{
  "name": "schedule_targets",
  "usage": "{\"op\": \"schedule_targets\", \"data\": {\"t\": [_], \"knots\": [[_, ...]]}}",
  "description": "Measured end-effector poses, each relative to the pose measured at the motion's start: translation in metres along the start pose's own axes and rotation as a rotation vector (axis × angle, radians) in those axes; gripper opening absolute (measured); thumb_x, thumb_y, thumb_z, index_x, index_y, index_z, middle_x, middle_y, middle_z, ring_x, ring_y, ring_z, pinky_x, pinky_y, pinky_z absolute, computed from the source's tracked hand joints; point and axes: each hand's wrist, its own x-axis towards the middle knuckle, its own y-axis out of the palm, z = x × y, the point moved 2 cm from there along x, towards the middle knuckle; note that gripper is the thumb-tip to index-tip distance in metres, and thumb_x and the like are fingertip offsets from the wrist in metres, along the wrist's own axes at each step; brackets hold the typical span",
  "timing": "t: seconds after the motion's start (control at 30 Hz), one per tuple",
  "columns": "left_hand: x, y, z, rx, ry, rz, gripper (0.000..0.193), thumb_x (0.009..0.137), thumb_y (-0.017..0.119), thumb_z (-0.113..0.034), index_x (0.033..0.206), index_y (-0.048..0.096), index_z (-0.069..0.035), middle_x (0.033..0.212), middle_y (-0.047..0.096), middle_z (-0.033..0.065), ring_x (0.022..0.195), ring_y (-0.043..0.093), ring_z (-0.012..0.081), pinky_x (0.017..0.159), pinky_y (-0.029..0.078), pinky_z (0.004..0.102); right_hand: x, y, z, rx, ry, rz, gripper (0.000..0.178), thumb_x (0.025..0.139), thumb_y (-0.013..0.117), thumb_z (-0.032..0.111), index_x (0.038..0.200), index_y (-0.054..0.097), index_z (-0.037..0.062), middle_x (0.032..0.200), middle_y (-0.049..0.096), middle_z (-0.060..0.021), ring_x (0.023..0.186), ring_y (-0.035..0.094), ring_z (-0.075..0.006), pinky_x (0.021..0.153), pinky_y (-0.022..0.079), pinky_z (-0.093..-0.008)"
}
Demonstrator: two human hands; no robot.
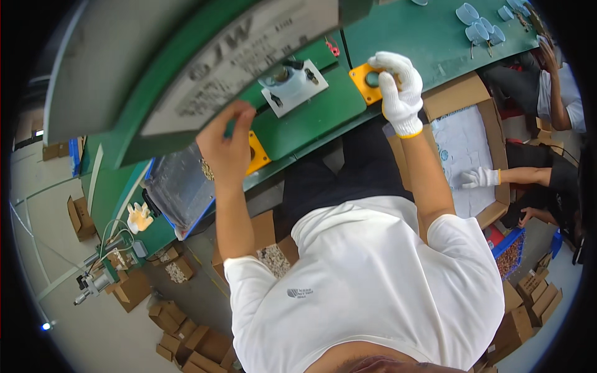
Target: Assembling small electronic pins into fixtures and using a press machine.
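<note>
My bare left hand (227, 143) hovers beside the left yellow button box (258, 153), its fingers loosely bent and apart, nothing visible in them. The green machine head (168, 93) covers the area around those fingers. My right hand (403, 93), in a white knit glove, is at the right yellow button box (360, 87). Its fingers curve with a gap to the thumb, next to the round green button (372, 79). I cannot tell whether it touches. Between the hands, a pale metal plate (298, 99) with black clamps lies under the head; a light-blue round piece (280, 79) on it is partly hidden.
Several light-blue cups (477, 32) stand at the far right of the green table (410, 34). A blue-edged tray (180, 186) is at left. Right of me, a co-worker's gloved hand (480, 178) reaches into an open carton (494, 133). Cardboard boxes (199, 348) cover floor behind.
</note>
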Motion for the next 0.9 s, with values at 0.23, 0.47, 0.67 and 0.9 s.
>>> {"op": "schedule_targets", "data": {"t": [0.23, 0.47, 0.67, 0.9], "knots": [[0.052, 0.007, -0.032, -0.129, -0.131, 0.036, 0.015, 0.099, 0.086, -0.011, 0.101, 0.079, 0.003, 0.084, 0.064, -0.0044, 0.075, 0.051, 0.0030, 0.068, 0.039, 0.0199, 0.000, 0.001, -0.004, -0.024, 0.028, -0.005, 0.018, 0.100, 0.071, 0.009, 0.116, 0.077, 0.0022, 0.113, 0.081, -0.0130, 0.105, 0.077, -0.0271, 0.093, 0.061, -0.0378], [0.073, -0.007, -0.036, -0.172, -0.229, 0.252, 0.020, 0.096, 0.089, -0.011, 0.104, 0.080, 0.005, 0.082, 0.062, -0.0054, 0.074, 0.047, 0.0031, 0.068, 0.035, 0.0205, -0.006, 0.001, -0.006, 0.012, 0.066, -0.027, 0.017, 0.101, 0.071, 0.011, 0.115, 0.078, 0.0027, 0.113, 0.081, -0.0122, 0.104, 0.077, -0.0265, 0.092, 0.062, -0.0372], [0.067, -0.011, -0.033, -0.236, -0.211, 0.259, 0.017, 0.095, 0.089, -0.009, 0.103, 0.080, 0.003, 0.089, 0.070, -0.0013, 0.080, 0.056, 0.0057, 0.074, 0.042, 0.0213, 0.001, 0.002, -0.003, -0.010, 0.032, -0.016, 0.018, 0.100, 0.071, 0.009, 0.116, 0.077, 0.0027, 0.112, 0.082, -0.0115, 0.104, 0.077, -0.0269, 0.092, 0.061, -0.0375], [0.080, -0.015, -0.025, -0.050, 0.022, 0.099, 0.026, 0.088, 0.096, -0.016, 0.105, 0.083, -0.001, 0.094, 0.080, 0.0040, 0.085, 0.072, 0.0120, 0.080, 0.053, 0.0256, 0.000, 0.000, 0.002, -0.026, 0.025, -0.014, 0.018, 0.099, 0.070, 0.007, 0.115, 0.076, 0.0011, 0.111, 0.081, -0.0138, 0.101, 0.077, -0.0279, 0.092, 0.061, -0.0383]]}}
